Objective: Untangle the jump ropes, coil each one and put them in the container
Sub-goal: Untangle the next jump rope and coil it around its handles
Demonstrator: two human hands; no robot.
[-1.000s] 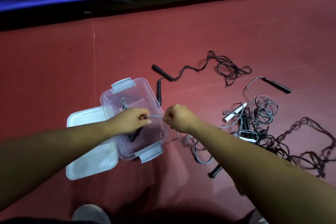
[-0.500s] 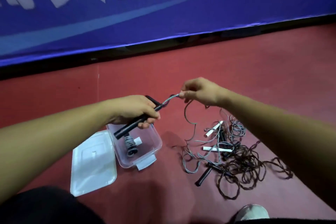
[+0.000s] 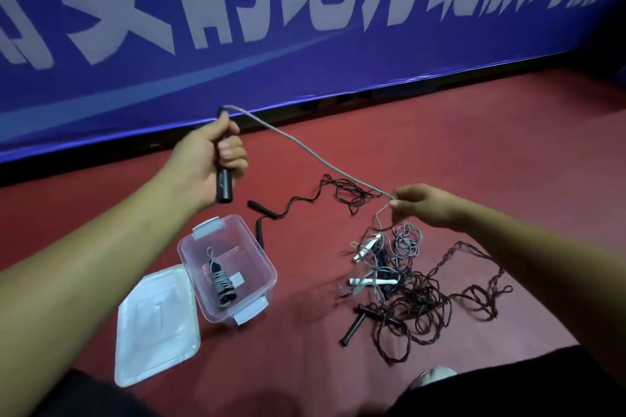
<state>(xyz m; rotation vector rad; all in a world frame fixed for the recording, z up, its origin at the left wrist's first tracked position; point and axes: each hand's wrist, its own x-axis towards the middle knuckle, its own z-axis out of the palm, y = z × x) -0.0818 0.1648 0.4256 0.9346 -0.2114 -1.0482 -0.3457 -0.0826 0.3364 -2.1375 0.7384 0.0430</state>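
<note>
Left hand [image 3: 210, 152] is raised, fingers wrapped tight round a black handle [image 3: 224, 184] held roughly upright. The grey rope [image 3: 305, 149] leaves the handle top and slopes down-right to the right hand [image 3: 423, 205], which pinches it between thumb and fingertips, other fingers curled. Below that pinch the rope drops into the tangled pile [image 3: 399, 267] on the red floor [image 3: 474, 145]: grey loops, two white handles [image 3: 367, 247], black handles and a sprawling dark brown rope [image 3: 474, 281] all mixed together, cords crossing over each other.

The clear container [image 3: 261, 247] sits open on the floor under the left forearm, with one coiled rope [image 3: 222, 283] lying inside. Its lid [image 3: 155, 325] lies flat just beside it on the left. A separate black rope [image 3: 298, 203] lies behind the container, its two handles near the far right corner and the cord bunched further right. A blue banner [image 3: 305, 27] with white lettering runs along the back. A shoe tip [image 3: 433, 376] shows at the bottom right.
</note>
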